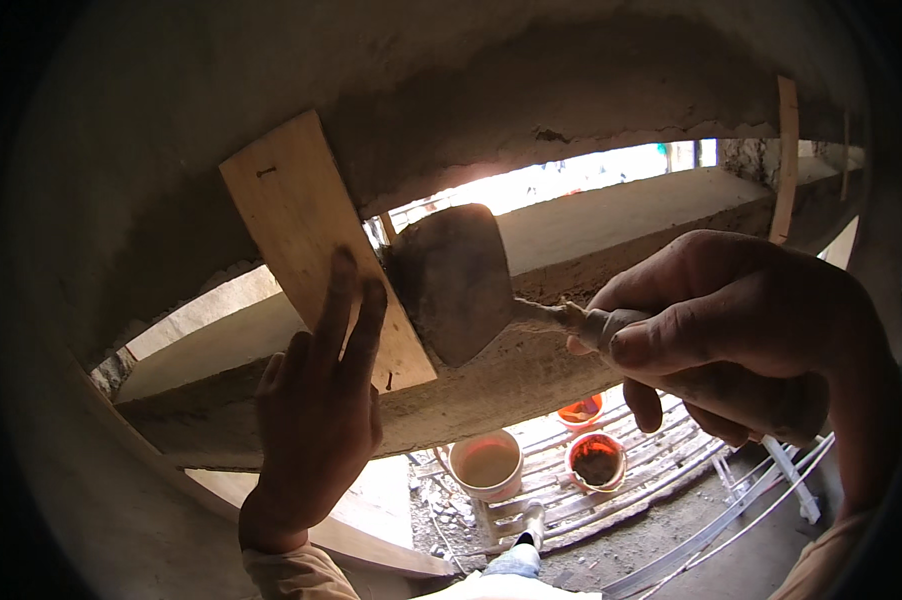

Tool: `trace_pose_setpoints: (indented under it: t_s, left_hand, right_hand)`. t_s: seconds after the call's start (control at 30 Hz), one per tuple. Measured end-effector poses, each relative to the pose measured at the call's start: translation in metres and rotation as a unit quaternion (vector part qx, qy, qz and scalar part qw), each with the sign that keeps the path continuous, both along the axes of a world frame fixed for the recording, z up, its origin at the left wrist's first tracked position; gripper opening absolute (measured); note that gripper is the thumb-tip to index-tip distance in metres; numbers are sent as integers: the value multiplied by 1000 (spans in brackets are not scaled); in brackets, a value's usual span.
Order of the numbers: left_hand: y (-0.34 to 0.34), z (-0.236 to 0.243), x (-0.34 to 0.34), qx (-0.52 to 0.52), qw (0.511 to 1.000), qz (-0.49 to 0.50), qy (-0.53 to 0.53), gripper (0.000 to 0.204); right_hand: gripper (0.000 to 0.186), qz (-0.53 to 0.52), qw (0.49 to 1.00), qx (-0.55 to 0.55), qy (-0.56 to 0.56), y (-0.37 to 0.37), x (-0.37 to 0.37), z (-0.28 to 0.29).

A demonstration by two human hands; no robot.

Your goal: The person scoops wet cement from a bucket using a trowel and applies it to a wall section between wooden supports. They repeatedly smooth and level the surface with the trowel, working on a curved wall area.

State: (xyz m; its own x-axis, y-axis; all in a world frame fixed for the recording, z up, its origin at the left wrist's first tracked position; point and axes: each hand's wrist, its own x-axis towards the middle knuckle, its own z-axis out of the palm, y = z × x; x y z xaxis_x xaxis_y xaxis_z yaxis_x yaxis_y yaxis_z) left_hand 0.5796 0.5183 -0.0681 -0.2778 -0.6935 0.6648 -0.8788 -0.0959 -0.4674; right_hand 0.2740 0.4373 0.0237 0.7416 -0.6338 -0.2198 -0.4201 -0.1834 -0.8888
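Note:
A flat wooden board lies aslant across a long gap in the wall, with one nail near its upper end and another near its lower end. My left hand touches the board's face with outstretched fingers and does not wrap round it. In my right hand is the handle of a trowel, gripped between thumb and fingers. The trowel's broad, mortar-stained blade points left; its edge is right beside the board's right edge. Whether blade and board touch, I cannot tell.
Bright light comes through the gap above a concrete ledge. Another wooden strip crosses the gap at right. Below, on a slatted platform, stand a pale bucket and two orange-red buckets. Long pale bars lie at lower right.

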Motion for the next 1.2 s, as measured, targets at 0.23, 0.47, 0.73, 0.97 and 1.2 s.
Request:
trace_pose_setpoints:
  t_s: [0.23, 0.47, 0.73, 0.97, 1.2]
  left_hand:
    - [-3, -3, 4, -13, 1000, -12, 4, 84]
    - [1, 2, -1, -9, 999, 36, -6, 84]
    - [1, -1, -1, 19, 999, 41, 6, 84]
    - [3, 0, -6, 16, 999, 31, 37, 86]
    - [0, -4, -4, -9, 999, -6, 42, 85]
  right_hand:
    - [26, 5, 987, -127, 98, 43, 30, 5]
    - [32, 20, 970, -203, 132, 65, 6, 1]
    - [49, -18, 999, 21, -46, 36, -47, -27]
    - [31, -36, 999, 19, -29, 10, -18, -7]
    - [24, -30, 999, -26, 10, 5, 2, 0]
